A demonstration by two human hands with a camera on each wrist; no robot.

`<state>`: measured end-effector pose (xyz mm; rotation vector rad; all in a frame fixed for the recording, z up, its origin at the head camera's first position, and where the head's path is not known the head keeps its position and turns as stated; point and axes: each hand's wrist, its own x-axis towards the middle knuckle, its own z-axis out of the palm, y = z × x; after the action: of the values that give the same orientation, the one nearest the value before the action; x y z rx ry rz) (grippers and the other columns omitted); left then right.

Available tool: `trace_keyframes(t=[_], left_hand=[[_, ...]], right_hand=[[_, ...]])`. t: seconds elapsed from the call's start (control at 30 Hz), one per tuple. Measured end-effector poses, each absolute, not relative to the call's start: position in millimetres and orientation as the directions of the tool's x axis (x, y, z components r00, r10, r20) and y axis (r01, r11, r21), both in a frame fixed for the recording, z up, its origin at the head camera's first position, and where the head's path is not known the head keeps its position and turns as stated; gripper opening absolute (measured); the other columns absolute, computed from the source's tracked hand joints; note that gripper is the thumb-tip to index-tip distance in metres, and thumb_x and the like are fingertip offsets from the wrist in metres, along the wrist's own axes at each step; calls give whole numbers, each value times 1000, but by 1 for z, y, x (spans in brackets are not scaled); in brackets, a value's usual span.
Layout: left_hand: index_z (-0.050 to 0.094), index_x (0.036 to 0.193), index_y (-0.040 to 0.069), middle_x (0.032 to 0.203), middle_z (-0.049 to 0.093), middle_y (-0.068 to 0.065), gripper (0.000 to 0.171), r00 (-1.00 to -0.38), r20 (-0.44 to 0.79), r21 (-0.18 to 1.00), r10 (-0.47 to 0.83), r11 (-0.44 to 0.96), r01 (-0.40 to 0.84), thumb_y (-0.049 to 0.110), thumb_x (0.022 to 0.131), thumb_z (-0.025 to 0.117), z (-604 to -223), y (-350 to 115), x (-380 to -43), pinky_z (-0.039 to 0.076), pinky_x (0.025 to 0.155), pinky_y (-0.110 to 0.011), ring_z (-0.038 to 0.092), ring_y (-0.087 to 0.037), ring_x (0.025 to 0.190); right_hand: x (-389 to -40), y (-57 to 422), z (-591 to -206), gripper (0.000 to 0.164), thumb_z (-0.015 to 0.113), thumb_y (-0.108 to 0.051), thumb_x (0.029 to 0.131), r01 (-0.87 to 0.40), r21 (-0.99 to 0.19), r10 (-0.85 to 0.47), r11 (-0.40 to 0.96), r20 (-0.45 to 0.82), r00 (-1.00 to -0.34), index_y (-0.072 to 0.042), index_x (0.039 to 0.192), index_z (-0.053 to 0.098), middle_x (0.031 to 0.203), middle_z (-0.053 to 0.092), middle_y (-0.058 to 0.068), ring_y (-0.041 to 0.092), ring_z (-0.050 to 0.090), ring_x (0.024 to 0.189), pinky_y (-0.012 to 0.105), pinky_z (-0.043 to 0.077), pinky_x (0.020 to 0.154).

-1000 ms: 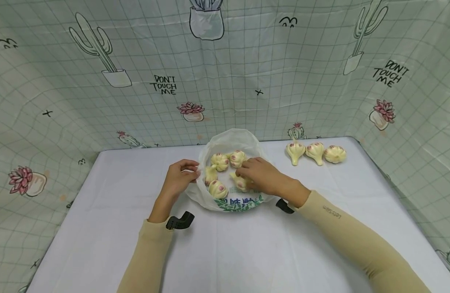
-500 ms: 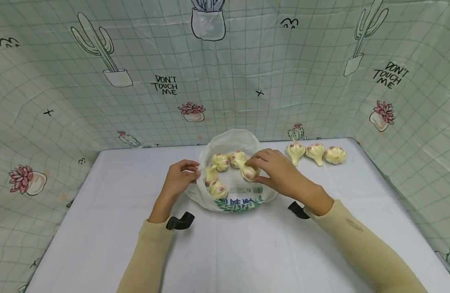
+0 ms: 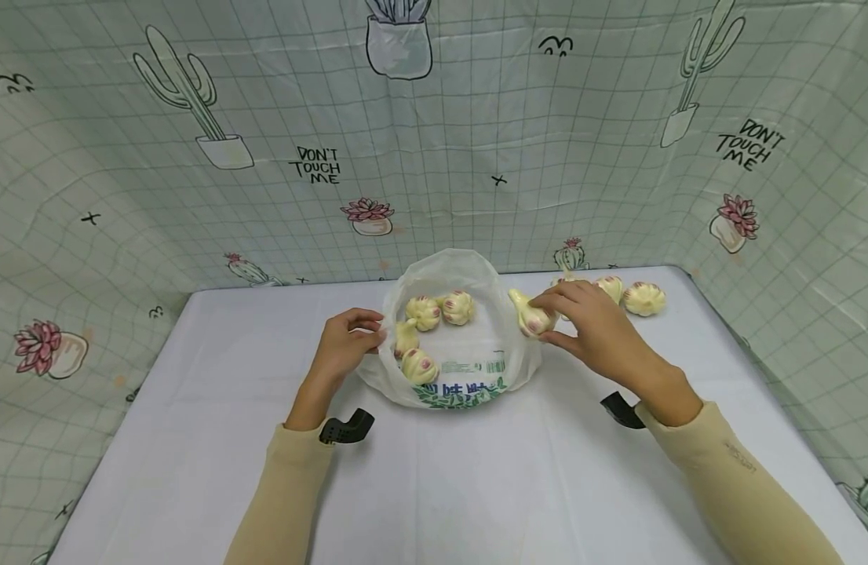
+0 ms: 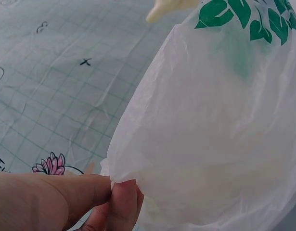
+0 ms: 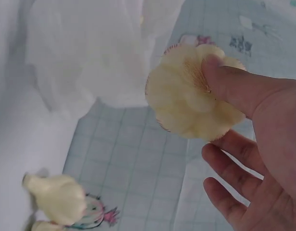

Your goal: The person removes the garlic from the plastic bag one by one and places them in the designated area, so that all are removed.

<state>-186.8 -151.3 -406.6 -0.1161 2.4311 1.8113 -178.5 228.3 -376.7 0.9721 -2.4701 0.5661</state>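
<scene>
My left hand (image 3: 344,345) pinches the left rim of a white plastic bag (image 3: 469,353) that stands open on the table; the left wrist view shows thumb and finger closed on the bag's edge (image 4: 138,144). Several garlic bulbs lie inside, among them one bulb (image 3: 419,366) near the front left and another bulb (image 3: 458,307) toward the back. Just past the bag's right rim, my right hand (image 3: 596,326) holds a garlic bulb (image 3: 533,317) by its body, stem pointing up and left. In the right wrist view the thumb presses the root end of that bulb (image 5: 186,106).
Garlic bulbs sit in a row at the back right of the white table (image 3: 462,486); the right hand partly covers some, while the rightmost bulb (image 3: 644,299) shows fully. A patterned cloth (image 3: 448,133) hangs behind the table and along both sides.
My right hand has lifted a garlic bulb from inside the bag and carried it right, over the rim, toward the row. The left hand has stayed at the bag's edge.
</scene>
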Motion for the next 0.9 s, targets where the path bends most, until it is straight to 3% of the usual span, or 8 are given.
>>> trace_keyframes(t=[0.17,0.6,0.9], left_hand=[[67,129,-4,111,64,-14,29,-991,-130,950,4,286,-124,-3,100,68,-406,-152,-186,62,78,-29,65,-10,81],[66,129,-4,113,64,-14,29,-990,-138,946,-5,296,-133,-3,100,68,-405,-152,-185,63,82,-34,64,-9,81],[66,129,-4,112,63,-14,29,-990,-139,948,-1,289,-133,-3,100,68,-407,-152,-184,62,78,-28,64,-11,81]], right_hand=[[-174,249,-386,54,97,1,68,-671,-229,-500,706,509,-700,-6,116,73,114,72,10,35,66,107,54,53,93],[-175,291,-409,53,95,2,70,-597,-234,-459,767,451,-766,-3,117,73,114,72,15,39,64,110,61,50,95],[-179,299,-422,51,94,-2,73,-583,-234,-476,778,386,-790,-2,119,73,114,71,16,41,65,107,61,53,90]])
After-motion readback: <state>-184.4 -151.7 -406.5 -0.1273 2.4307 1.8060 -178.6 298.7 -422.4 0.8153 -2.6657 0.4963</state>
